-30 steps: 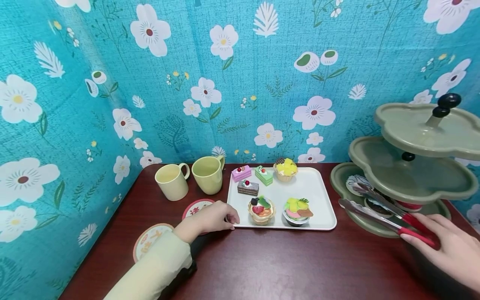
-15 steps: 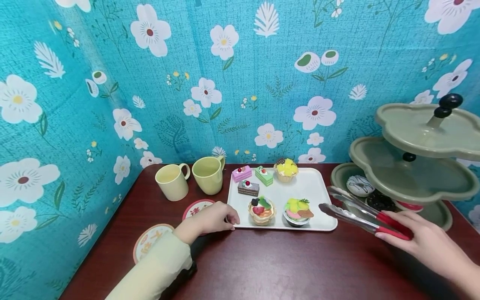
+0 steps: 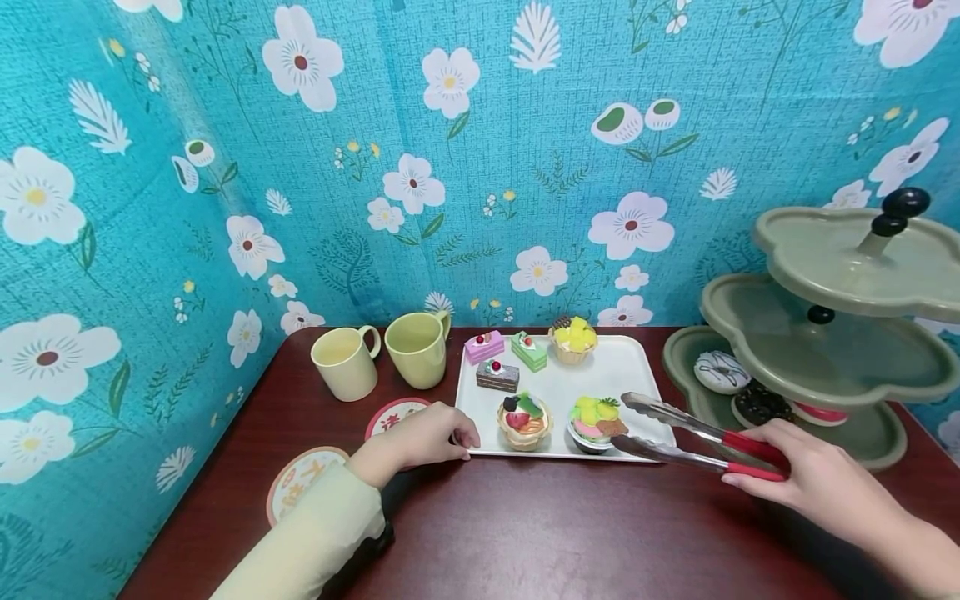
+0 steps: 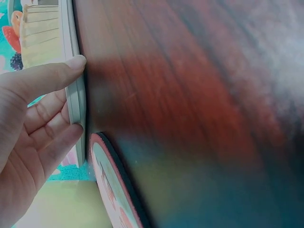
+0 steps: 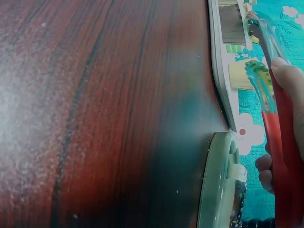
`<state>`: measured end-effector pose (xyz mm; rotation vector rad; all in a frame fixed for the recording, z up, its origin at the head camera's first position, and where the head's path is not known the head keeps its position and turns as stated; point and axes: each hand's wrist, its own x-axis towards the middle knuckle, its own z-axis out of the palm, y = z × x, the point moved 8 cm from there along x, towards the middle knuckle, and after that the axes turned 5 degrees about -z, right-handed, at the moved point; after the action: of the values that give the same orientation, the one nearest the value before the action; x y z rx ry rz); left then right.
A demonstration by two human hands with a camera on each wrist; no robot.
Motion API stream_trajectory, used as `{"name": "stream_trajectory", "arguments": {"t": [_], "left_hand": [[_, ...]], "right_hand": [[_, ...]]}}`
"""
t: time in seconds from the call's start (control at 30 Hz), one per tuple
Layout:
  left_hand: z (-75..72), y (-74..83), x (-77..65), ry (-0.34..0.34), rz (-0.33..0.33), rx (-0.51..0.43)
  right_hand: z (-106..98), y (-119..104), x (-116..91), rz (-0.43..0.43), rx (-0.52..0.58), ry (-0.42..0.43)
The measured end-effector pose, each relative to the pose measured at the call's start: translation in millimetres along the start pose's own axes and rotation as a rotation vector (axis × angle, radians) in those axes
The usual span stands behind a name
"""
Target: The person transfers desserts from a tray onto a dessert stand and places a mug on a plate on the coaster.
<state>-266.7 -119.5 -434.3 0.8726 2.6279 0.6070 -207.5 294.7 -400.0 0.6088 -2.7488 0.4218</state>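
My left hand (image 3: 431, 433) pinches the near left corner of a white tray (image 3: 630, 367); thumb and fingers meet its edge (image 4: 73, 99) in the left wrist view. My right hand (image 3: 817, 475) holds red-handled metal tongs (image 3: 750, 447), their arms spread. The tong tips reach the right side of a fruit tart (image 3: 595, 425) in a foil cup; whether they touch it, I cannot tell. Also on the tray are a strawberry tart (image 3: 523, 423), a yellow-topped tart (image 3: 572, 343), and pink (image 3: 483, 347), green (image 3: 528, 352) and chocolate (image 3: 497, 375) cake slices.
A green three-tier stand (image 3: 825, 350) rises at the right, with white (image 3: 720, 371), dark (image 3: 761, 407) and pink (image 3: 821, 414) donuts on its bottom tier. Two mugs (image 3: 343, 364) stand behind the left arm. Two round coasters (image 3: 296, 483) lie near it, partly covered.
My right hand has moved left with the tongs, from over the stand's bottom tier to the fruit tart at the tray's right. My left hand has kept its place.
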Motion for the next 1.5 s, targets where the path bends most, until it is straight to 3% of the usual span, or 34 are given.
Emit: {"name": "stream_trajectory", "arguments": {"t": [0.43,0.7,1.03,1.5], "left_hand": [[-0.6,-0.1,0.7,0.001,0.003,-0.003],[-0.9,-1.2,0.6,0.004,0.009,0.000],[0.2,-1.2,0.5,0.006,0.007,0.002],[0.4,-2.4,0.2,0.014,0.013,-0.007]], "right_hand": [[1,-15,7,-0.170,-0.022,0.099],[8,-23,17,-0.153,0.003,0.037],[13,-33,20,-0.237,0.007,0.088],[19,-35,24,-0.247,-0.017,0.110]]}}
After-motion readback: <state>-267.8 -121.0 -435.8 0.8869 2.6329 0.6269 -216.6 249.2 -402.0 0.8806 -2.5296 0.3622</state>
